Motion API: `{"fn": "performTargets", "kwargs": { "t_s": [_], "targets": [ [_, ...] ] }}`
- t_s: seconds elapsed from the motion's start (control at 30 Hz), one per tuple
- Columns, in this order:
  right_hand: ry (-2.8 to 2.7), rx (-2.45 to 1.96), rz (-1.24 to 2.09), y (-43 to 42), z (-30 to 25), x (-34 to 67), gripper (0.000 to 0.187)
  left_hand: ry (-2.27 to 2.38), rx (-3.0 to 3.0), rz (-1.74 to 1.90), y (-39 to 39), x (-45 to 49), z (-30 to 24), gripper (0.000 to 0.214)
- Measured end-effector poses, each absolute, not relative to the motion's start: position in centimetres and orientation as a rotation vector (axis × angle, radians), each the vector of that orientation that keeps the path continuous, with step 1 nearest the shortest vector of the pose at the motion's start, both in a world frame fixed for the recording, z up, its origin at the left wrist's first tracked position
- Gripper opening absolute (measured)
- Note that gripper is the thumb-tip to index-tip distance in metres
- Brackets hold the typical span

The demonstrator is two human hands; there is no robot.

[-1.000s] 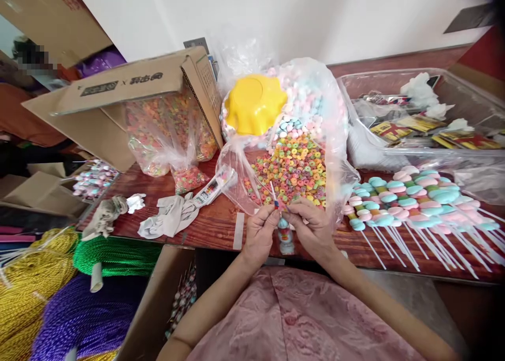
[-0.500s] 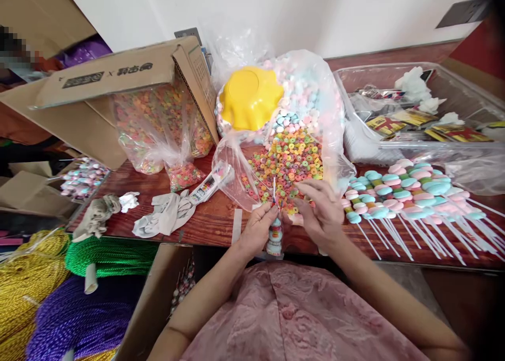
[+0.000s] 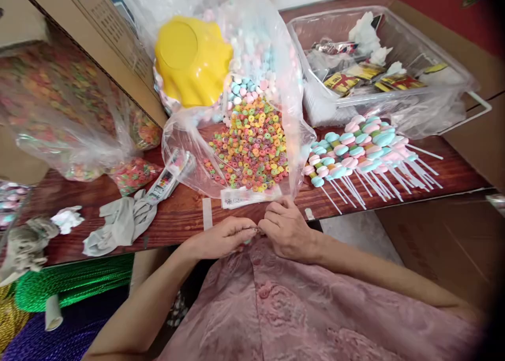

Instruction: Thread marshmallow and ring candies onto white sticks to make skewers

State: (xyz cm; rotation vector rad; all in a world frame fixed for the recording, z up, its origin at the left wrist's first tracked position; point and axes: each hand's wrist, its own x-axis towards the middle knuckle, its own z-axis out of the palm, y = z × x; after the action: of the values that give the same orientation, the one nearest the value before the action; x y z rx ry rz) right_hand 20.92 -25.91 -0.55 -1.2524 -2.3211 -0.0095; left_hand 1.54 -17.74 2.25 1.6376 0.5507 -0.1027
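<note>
My left hand [image 3: 226, 238] is closed at the table's front edge, close against my body. A small teal bit of the candy skewer [image 3: 248, 241] peeks out below its fingers; the rest is hidden. Fingertip to fingertip with it, my right hand [image 3: 287, 229] is curled in a pinch, and what it grips is too small to make out. Just beyond both hands, a pile of ring-shaped candies [image 3: 256, 145] in several colours lies on an opened clear plastic bag [image 3: 295, 156]. A flat white printed packet [image 3: 250, 197] lies at the pile's near edge.
Marshmallow skewers [image 3: 363, 145] with white sticks lie at right, before a clear plastic bin [image 3: 386, 95]. A yellow wavy bowl [image 3: 193, 61] rests upside down on pastel marshmallows [image 3: 252, 71]. Grey gloves [image 3: 122, 221], a cardboard box [image 3: 114, 50] and green cord [image 3: 74, 279] are at left.
My view has shifted left-to-right and closer. My right hand has come from spread fingers over the candies to a pinch against my left hand, which has lowered the skewer toward my body.
</note>
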Motion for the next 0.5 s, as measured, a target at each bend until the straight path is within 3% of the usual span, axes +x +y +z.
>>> {"fn": "performTargets", "kwargs": {
  "t_s": [0.2,0.3,0.4,0.5],
  "targets": [
    [-2.083,-1.497,0.773,-26.2,-1.5,20.4,0.028,0.651,2.522,0.003,-19.6,1.4,2.2,0.027],
    [-2.062,-1.49,0.455,-26.4,-0.6,20.5,0.021,0.743,2.245,0.148,-19.5,1.8,1.7,0.03],
    [-2.132,-1.369,0.077,-26.8,-0.6,20.7,0.021,0.742,1.648,0.044,-18.7,2.0,1.8,0.032],
    [-2.253,-1.236,0.064,-27.1,-1.5,21.3,0.031,0.661,1.409,-0.126,-18.4,2.2,2.0,0.032]
  ]
}}
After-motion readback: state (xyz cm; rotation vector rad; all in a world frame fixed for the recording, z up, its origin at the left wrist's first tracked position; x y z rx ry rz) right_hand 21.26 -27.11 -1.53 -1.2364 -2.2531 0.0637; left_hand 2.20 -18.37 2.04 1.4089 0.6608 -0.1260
